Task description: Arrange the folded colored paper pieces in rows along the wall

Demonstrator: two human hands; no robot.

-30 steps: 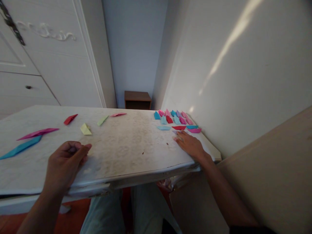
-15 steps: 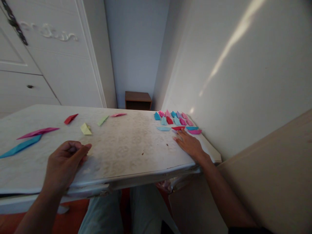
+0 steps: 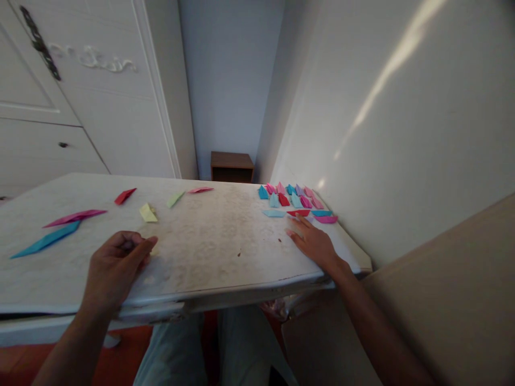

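Observation:
My right hand (image 3: pixel 313 242) is open with fingers stretched, palm low over the table's right side. Its fingertips reach the near edge of a red folded paper piece (image 3: pixel 298 213), shaped like a small boat. Beside that lie a pale blue one (image 3: pixel 274 213), a blue one (image 3: pixel 322 213) and a magenta one (image 3: pixel 325 219). Several more folded pieces stand in rows behind. My left hand (image 3: pixel 119 264) is closed in a pinch over the table's left side; what its fingers hold, if anything, is hidden. Nearest it are a yellow folded paper (image 3: pixel 148 213) and a long blue one (image 3: pixel 47 239).
Farther left on the white table (image 3: pixel 217 241) lie a long magenta paper (image 3: pixel 75 217), a red one (image 3: pixel 125 196), a green one (image 3: pixel 176 199) and a pink one (image 3: pixel 200 190). A wall (image 3: pixel 386 161) borders the right side. Behind stand a white cabinet (image 3: pixel 120 123) and brown box (image 3: pixel 232 160).
The view has turned slightly left, so everything sits a little farther right. My right fingertips have shifted slightly left along the red paper piece. My left hand keeps its pinch.

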